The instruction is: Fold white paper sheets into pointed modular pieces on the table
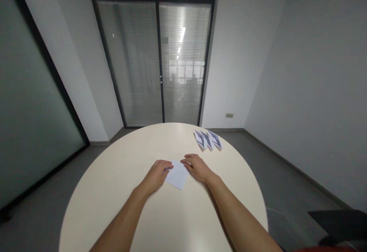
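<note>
A small sheet of white paper (177, 175) lies on the round table between my hands, one corner pointing toward me. My left hand (157, 174) is closed on its left corner, with the thumb and fingertips at the edge. At the upper right edge of the paper rests my right hand (198, 168). Its fingers are stretched and a little apart, and the fingertips touch or lie just beside the paper. The paper's left corner is partly hidden under my left fingers.
Several folded white paper pieces (208, 140) stand in a row near the far right edge of the cream table (120, 183). A black chair-like object (341, 223) is at the lower right. Beyond the table is a glazed partition with blinds (137, 64).
</note>
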Demonstrator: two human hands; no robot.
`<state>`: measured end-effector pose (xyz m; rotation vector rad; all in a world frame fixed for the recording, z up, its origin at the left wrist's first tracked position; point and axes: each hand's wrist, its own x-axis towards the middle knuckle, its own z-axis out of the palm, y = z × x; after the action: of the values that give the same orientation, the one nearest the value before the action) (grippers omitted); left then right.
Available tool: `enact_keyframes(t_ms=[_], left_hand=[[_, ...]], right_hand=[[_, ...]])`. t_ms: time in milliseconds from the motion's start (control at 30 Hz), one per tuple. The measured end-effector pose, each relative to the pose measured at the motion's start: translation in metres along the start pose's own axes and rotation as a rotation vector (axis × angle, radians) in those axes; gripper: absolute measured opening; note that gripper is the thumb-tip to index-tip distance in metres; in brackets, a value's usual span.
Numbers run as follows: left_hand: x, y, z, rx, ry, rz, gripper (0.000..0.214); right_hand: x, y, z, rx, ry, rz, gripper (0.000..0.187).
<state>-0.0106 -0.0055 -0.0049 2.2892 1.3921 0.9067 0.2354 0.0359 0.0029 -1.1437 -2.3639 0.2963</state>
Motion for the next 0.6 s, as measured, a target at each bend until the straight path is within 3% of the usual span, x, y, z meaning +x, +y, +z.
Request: enact_keyframes(t_ms=[200,400,600], left_hand=[[-0.002,-0.016,-0.008,-0.042,-0.043,-0.027,0.033],[-0.004,-0.031,-0.01,0.064,0.001,-0.118,0.033],[-0.008,-0.048,-0.019,0.077,-0.042,-0.202,0.047]], right_hand=[[-0.001,-0.005,-0.002,0.018,0.001,-0.005,0.031],[-0.002,-0.006,-0.003,0.028,-0.017,0.014,0.033],[-0.001,-0.007,-0.003,0.027,-0.031,0.014,0.032]])
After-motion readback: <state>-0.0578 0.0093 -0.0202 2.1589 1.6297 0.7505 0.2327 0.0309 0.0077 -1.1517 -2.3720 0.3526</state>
